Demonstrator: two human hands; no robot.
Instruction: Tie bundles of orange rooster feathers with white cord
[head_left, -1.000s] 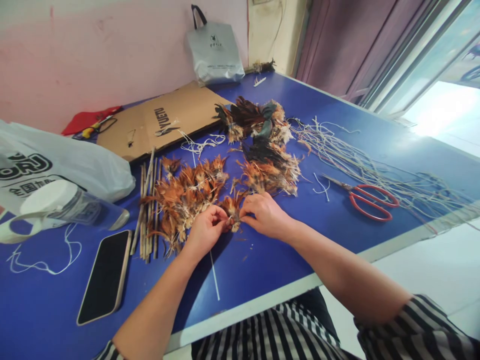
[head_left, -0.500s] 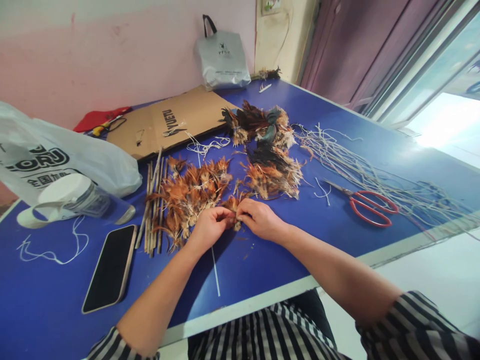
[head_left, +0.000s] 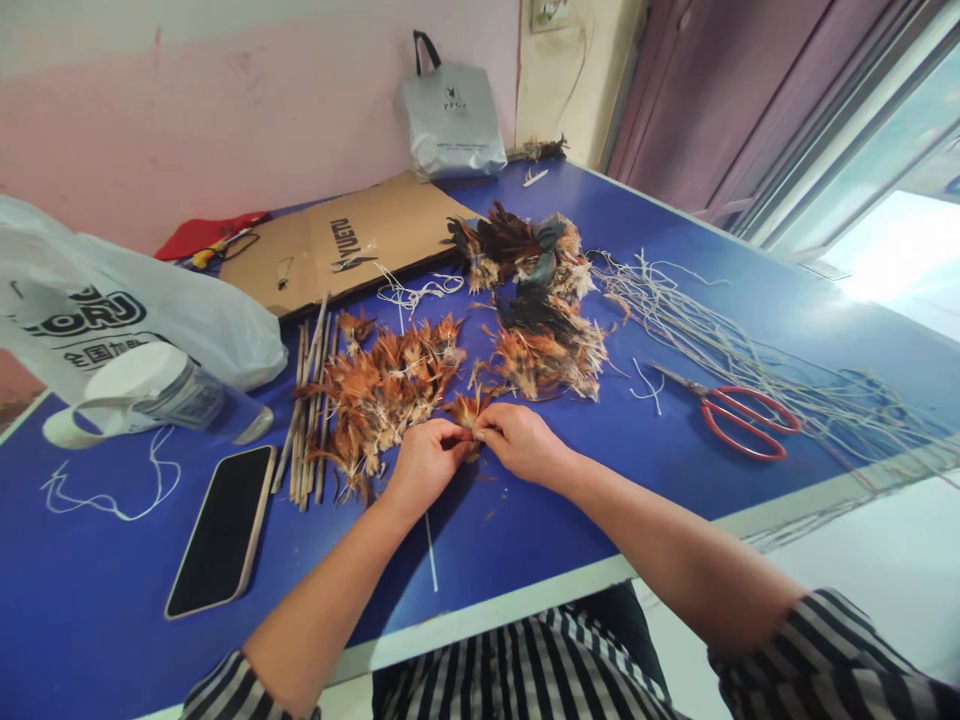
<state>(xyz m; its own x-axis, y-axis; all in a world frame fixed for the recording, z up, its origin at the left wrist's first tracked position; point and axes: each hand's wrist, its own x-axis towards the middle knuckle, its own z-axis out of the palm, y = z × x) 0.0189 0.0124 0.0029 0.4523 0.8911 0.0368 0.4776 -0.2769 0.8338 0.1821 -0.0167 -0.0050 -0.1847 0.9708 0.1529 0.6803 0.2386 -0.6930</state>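
Note:
Fingertips of my left hand [head_left: 429, 458] and my right hand [head_left: 523, 440] meet at a small brown feather bundle [head_left: 466, 408], both pinched on its lower end. Whether a thread runs between the fingers is too small to tell. Just left of my left hand lies a pile of orange-brown feather bundles [head_left: 386, 380]. Beyond my right hand sits another group of feathers [head_left: 536, 345], orange in front and black behind. A white strip [head_left: 431, 555] lies on the blue table [head_left: 555, 540] below my left hand.
Red-handled scissors [head_left: 750, 422] and many loose strings [head_left: 720, 310] lie to the right. On the left are thin sticks [head_left: 306, 420], a phone [head_left: 223, 530], a clear cup [head_left: 202, 400] lying on its side and a white plastic bag [head_left: 187, 310]. Flattened cardboard [head_left: 300, 240] is behind.
The view has shifted slightly. Both hands stay pinched together at the feather bundle, and more of its feathers show above the fingers now.

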